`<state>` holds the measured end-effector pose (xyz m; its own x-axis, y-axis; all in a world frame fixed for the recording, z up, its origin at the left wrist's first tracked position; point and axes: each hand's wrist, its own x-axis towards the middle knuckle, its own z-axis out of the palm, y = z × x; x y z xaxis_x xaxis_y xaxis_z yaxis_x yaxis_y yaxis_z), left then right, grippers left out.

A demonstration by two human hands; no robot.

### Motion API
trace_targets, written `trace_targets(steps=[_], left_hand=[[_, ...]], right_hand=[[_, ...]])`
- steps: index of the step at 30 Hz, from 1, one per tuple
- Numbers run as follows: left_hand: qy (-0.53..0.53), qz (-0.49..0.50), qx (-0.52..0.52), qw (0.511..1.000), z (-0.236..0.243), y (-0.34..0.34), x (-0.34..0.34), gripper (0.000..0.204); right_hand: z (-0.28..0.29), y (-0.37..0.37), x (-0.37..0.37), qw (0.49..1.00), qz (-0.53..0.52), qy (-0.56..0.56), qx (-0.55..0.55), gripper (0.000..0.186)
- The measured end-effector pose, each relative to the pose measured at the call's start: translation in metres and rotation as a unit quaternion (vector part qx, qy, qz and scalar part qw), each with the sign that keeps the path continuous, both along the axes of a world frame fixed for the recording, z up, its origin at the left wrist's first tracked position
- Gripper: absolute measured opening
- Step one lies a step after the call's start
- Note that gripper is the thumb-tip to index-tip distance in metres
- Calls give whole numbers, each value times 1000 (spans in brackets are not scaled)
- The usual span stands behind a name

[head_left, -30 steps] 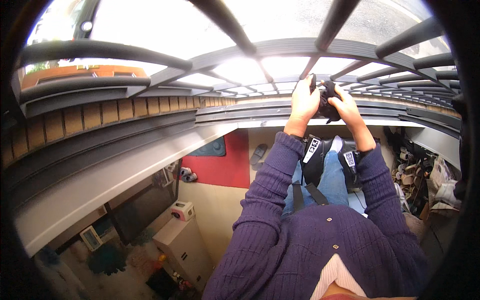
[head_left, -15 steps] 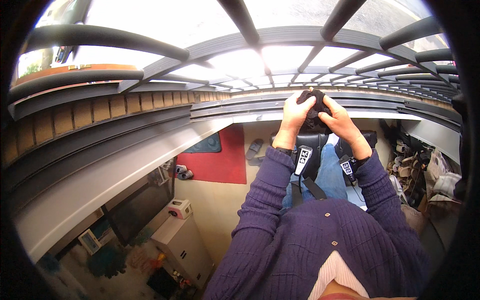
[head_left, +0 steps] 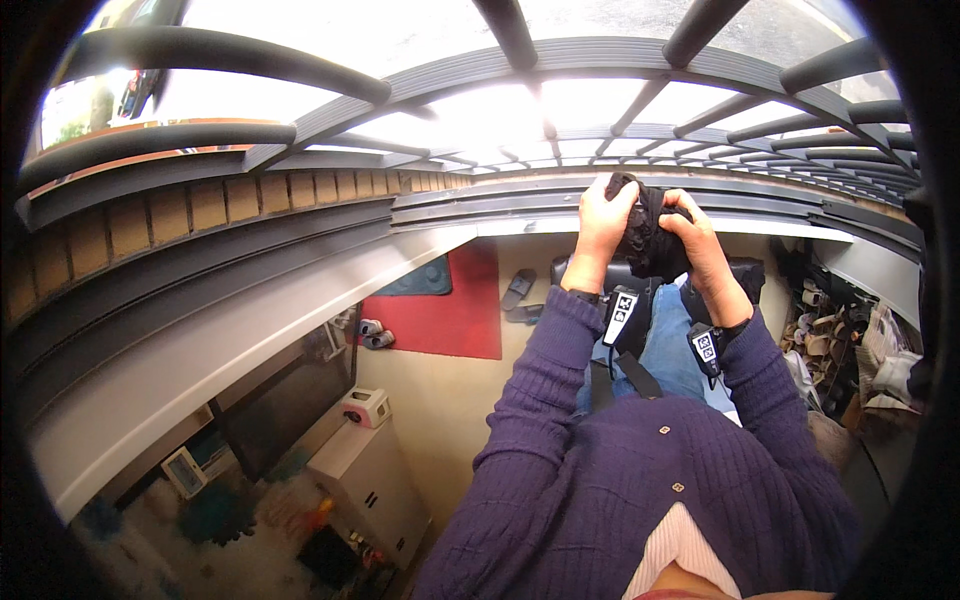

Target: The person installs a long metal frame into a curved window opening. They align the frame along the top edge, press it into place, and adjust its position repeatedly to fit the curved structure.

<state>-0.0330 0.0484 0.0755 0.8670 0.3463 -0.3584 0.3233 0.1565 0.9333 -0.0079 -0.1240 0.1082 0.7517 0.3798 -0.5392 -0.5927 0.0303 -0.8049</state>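
A crumpled black cloth (head_left: 652, 240) hangs between my two hands, in front of the window sill. My left hand (head_left: 604, 222) pinches its upper left edge between thumb and fingers. On the other side, my right hand (head_left: 697, 236) grips the cloth with bent fingers. The lower part of the cloth drops loosely toward my knees. What kind of cloth piece it is cannot be made out. Each wrist wears a dark strap with a small black-and-white marked device, the left device (head_left: 621, 316) and the right device (head_left: 704, 346).
Dark window bars (head_left: 600, 58) and a grey sliding track (head_left: 480, 212) lie beyond my hands. Below left are a red mat (head_left: 470, 315), grey slippers (head_left: 518, 289) and a pale cabinet (head_left: 365, 480). Many shoes (head_left: 815, 335) are piled on the right.
My hands have moved slightly apart, and the bunched black cloth has opened out and hangs lower between them. The whole view has shifted a little.
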Motion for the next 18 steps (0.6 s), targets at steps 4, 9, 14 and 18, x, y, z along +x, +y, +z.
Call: trace_targets(steps=[4,9,14,18], left_hand=[[-66,-58,257,963,1,60,-33,37],[75,-26,420,904,2,208,-97,37],[309,-41,516,798,11,283,-126,43],[383,-125,564,721,8,283,-120,37]], right_hand=[[-5,6,-11,997,42,-23,-57,18],[-19,8,-24,990,66,-67,-108,19],[-22,7,-32,987,76,-69,-122,22],[-18,9,-36,983,95,-91,-128,22]])
